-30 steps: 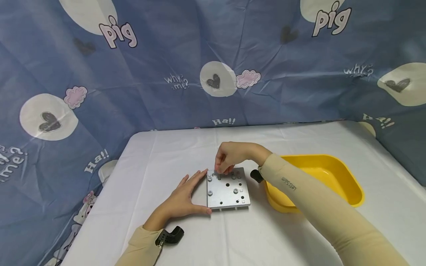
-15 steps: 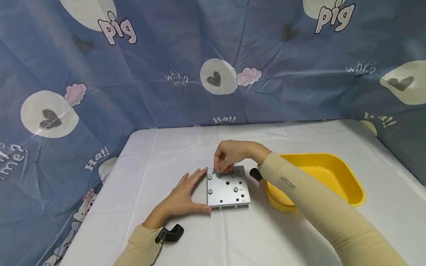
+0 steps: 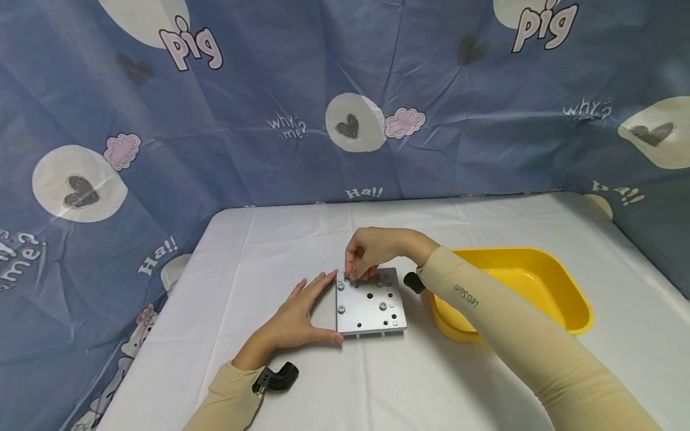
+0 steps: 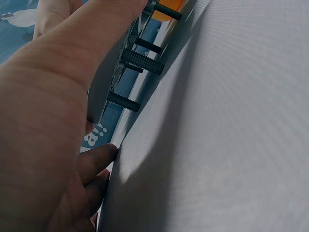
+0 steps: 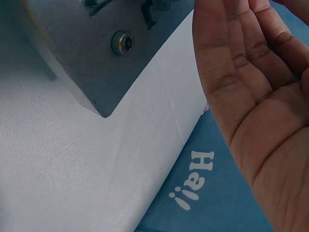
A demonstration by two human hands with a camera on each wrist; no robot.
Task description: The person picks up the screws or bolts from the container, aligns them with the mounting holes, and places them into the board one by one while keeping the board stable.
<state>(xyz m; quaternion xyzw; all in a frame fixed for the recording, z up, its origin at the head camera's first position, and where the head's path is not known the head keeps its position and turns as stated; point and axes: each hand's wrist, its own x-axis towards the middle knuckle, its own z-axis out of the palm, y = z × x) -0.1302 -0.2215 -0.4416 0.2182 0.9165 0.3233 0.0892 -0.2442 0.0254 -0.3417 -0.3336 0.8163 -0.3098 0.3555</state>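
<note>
A silver metal plate (image 3: 368,316) with several holes and socket-head bolts (image 3: 383,306) lies on the table. Threaded bolt shanks (image 4: 142,60) stick out of its underside in the left wrist view. My left hand (image 3: 293,323) spans the plate's left edge, its thumb by the near corner and straight fingertips by the far one. Over the back left part of the plate, my right hand (image 3: 372,246) pinches a thin upright metal rod (image 3: 356,285); the fingers hide its top, and I cannot tell its kind. In the right wrist view one bolt head (image 5: 122,42) shows near the plate's corner.
To the right of the plate stands a yellow bin (image 3: 530,281), partly covered by my right sleeve (image 3: 501,317). The table has a white cloth (image 3: 280,239). Behind it hangs a blue printed curtain (image 3: 242,120).
My right fingertips shift very slightly on the rod, which shows a little shorter below them. The left hand and the plate stay put; the head view tilts slightly.
</note>
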